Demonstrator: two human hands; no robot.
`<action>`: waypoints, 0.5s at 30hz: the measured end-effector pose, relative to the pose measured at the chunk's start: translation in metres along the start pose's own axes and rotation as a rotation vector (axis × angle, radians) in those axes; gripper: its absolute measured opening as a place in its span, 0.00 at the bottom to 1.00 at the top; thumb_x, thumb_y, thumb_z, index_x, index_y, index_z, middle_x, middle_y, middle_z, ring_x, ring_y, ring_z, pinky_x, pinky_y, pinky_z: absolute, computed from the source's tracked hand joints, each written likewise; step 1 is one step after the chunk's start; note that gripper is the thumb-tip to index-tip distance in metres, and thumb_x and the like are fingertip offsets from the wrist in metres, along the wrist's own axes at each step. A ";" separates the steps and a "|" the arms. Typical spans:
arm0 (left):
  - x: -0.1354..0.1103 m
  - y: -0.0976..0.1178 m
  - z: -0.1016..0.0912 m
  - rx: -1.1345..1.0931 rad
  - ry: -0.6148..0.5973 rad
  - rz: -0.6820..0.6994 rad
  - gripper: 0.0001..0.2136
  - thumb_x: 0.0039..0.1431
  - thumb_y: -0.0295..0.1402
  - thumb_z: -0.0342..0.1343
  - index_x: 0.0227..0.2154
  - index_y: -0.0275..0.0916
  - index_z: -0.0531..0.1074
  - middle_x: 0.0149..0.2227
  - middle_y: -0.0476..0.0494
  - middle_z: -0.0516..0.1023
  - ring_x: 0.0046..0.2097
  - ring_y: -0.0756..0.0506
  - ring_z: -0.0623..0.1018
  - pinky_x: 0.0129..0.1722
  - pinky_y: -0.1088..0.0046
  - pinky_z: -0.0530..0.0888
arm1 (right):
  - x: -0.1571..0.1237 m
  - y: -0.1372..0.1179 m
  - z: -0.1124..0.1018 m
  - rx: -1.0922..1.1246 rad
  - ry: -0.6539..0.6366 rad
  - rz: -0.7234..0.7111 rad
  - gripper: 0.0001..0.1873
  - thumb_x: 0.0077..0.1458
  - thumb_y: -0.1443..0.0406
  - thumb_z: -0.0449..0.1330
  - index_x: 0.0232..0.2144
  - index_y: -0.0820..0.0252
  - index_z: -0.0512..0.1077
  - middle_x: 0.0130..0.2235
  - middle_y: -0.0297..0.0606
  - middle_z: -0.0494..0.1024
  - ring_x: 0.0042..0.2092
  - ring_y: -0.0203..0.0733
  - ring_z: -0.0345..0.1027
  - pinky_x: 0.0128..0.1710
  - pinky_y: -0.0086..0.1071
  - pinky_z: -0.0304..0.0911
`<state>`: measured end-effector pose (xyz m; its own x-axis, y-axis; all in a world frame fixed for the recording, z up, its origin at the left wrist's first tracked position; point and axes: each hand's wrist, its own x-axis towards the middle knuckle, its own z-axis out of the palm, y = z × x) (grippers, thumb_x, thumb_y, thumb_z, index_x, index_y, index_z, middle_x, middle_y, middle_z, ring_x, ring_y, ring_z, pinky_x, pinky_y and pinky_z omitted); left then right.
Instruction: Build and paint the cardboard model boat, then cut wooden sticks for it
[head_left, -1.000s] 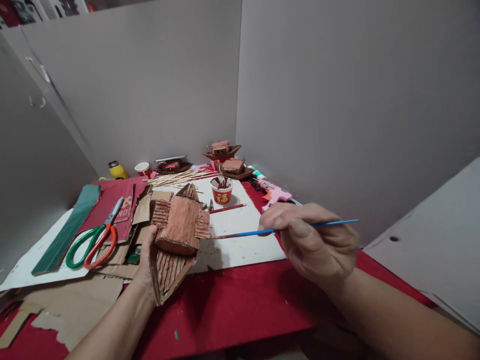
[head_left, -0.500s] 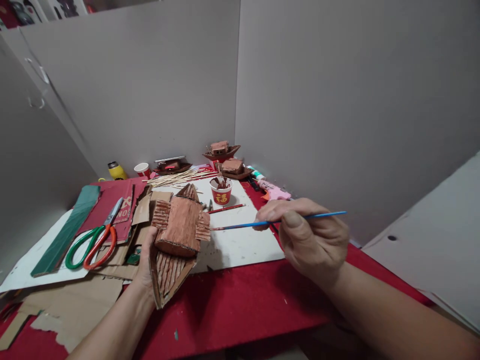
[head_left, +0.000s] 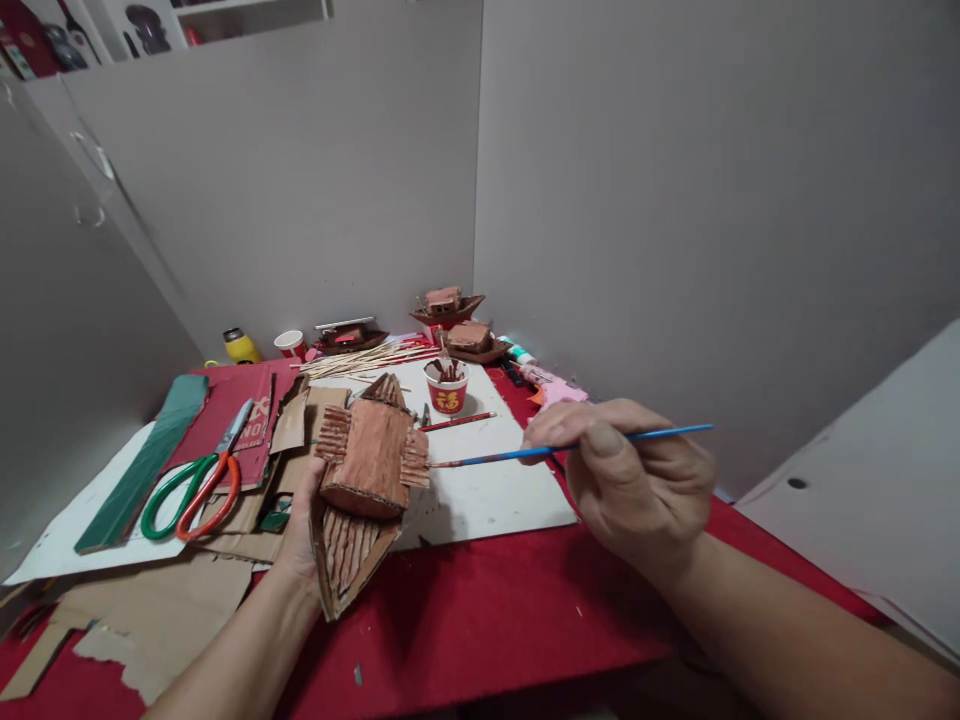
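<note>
My left hand [head_left: 304, 535] grips a brown-painted corrugated cardboard boat model [head_left: 364, 480] from underneath, holding it above the red table [head_left: 487, 620]. My right hand [head_left: 637, 485] pinches a thin blue paintbrush [head_left: 570, 448] that lies nearly level. The brush's tip touches the right side of the boat's cabin roof. A red paper cup [head_left: 448, 386] with brown paint stands behind the boat on a white sheet [head_left: 487, 490].
Green and orange scissors [head_left: 195, 485] lie on cardboard scraps at the left beside a green strip [head_left: 142, 460]. Several finished boat models [head_left: 448, 305], wooden skewers [head_left: 360, 358], a pink glue gun [head_left: 555, 388], a yellow bottle [head_left: 240, 346] and another cup [head_left: 290, 344] sit by the grey partition walls.
The view shifted slightly down and right. The brush has stayed near the boat's right side, with its tip now against the cabin roof edge. My left hand keeps its hold.
</note>
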<state>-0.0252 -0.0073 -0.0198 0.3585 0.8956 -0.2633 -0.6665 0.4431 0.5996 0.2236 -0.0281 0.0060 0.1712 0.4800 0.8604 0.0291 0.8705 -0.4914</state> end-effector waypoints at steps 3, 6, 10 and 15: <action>-0.001 0.001 0.005 -0.019 0.067 0.028 0.18 0.56 0.43 0.53 0.43 0.36 0.76 0.33 0.35 0.83 0.34 0.38 0.82 0.35 0.60 0.78 | 0.000 0.000 0.000 -0.017 0.053 -0.015 0.08 0.62 0.65 0.55 0.36 0.53 0.76 0.30 0.34 0.76 0.30 0.39 0.72 0.30 0.35 0.69; -0.003 0.001 0.014 -0.042 0.071 0.053 0.16 0.56 0.40 0.53 0.43 0.36 0.76 0.31 0.38 0.83 0.32 0.38 0.82 0.36 0.57 0.79 | -0.001 0.001 0.002 -0.001 0.056 0.016 0.09 0.63 0.66 0.55 0.38 0.53 0.76 0.31 0.35 0.77 0.29 0.38 0.73 0.27 0.34 0.69; -0.003 0.000 0.021 -0.012 0.053 0.100 0.14 0.56 0.36 0.53 0.41 0.35 0.77 0.31 0.38 0.83 0.37 0.36 0.82 0.45 0.52 0.75 | 0.001 0.001 0.005 0.017 0.063 0.056 0.09 0.64 0.66 0.54 0.41 0.53 0.75 0.31 0.34 0.79 0.31 0.38 0.74 0.27 0.33 0.69; 0.002 0.000 0.021 0.011 0.009 0.110 0.14 0.56 0.34 0.54 0.42 0.33 0.77 0.38 0.36 0.83 0.49 0.34 0.78 0.55 0.51 0.68 | 0.005 -0.001 0.007 -0.024 0.084 0.080 0.08 0.63 0.65 0.55 0.40 0.54 0.75 0.31 0.34 0.80 0.30 0.37 0.74 0.26 0.31 0.68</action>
<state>-0.0111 -0.0060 -0.0043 0.2772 0.9393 -0.2023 -0.6943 0.3414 0.6336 0.2179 -0.0257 0.0117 0.2563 0.5362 0.8043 0.0351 0.8263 -0.5621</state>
